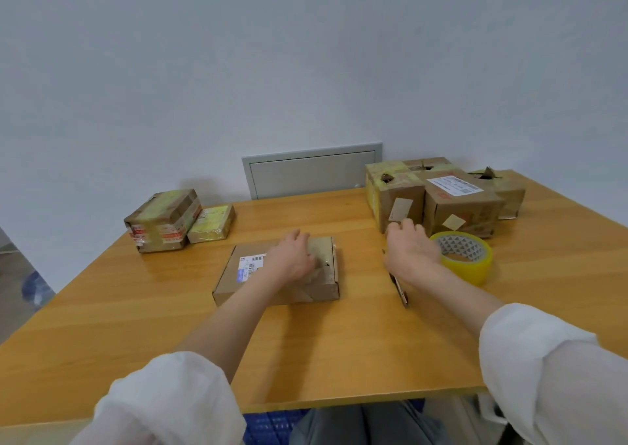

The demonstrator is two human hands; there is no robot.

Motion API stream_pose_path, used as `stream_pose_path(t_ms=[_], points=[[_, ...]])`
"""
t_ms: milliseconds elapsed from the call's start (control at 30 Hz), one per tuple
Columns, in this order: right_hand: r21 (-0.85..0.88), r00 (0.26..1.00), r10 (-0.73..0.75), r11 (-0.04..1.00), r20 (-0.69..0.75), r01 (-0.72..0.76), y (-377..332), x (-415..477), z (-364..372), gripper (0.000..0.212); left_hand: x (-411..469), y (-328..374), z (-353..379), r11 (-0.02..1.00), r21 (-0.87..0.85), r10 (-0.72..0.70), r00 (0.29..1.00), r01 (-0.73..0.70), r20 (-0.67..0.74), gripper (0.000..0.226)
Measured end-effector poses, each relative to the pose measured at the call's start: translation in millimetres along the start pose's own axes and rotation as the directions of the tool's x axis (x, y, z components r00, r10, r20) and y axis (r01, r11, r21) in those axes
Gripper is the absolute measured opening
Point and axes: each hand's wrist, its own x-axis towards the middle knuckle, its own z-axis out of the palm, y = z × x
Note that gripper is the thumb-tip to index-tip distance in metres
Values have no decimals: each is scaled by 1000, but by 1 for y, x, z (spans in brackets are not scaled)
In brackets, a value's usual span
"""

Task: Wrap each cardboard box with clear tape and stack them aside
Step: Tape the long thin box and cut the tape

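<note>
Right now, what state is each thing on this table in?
flat box: closed, lying flat, left hand resting on it
tape roll: lying flat beside right hand
right hand: fingers loosely curled, holding nothing visible
boxes at left: taped, stacked
boxes at right: unstacked, some tops torn open
wall panel: shut

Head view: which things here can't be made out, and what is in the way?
All in the head view:
1. The left hand covers the middle of the flat box, and the picture is blurred there.
2. The print on the label is too small to read.
3. The right hand is seen from behind, so whether its fingers hold anything is hidden.
4. The right wrist covers part of the thin dark tool, so its kind is unclear.
5. One edge of the tape roll sits behind the right hand.
</note>
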Motion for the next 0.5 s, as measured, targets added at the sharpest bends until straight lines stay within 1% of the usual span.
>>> stream_pose_path(t_ms=[67, 100, 200, 267, 300, 367, 433, 500], points=[[-131, 994, 110, 986, 20, -107, 21, 0, -7, 53, 5, 9, -3, 1000, 17, 25, 999, -26, 38, 59], [-189, 988, 147, 972, 36, -138, 29, -1, -8, 53, 8, 10, -4, 999, 25, 26, 998, -28, 57, 59], [-331, 981, 175, 933, 84, -138, 43, -1, -6, 43, 18, 9, -7, 997, 75, 23, 993, -32, 119, 62], [-361, 986, 147, 926, 79, -109, 47, 2, -5, 36, 23, 4, -9, 992, 123, 17, 986, -38, 168, 63], [-345, 988, 133, 933, 76, -99, 48, 4, -6, 33, 26, 1, -10, 987, 152, 12, 980, -42, 197, 63], [-250, 992, 105, 964, 65, -86, 49, 9, -7, 30, 33, -10, -11, 981, 188, -16, 964, -35, 266, 63], [-112, 999, 43, 993, -9, -44, 44, 16, -12, 25, 40, -23, -12, 983, 185, -49, 941, -14, 334, 60], [64, 994, -43, 997, -96, 49, 28, 23, -21, 28, 46, -32, -13, 986, 165, -70, 931, 11, 357, 55]])
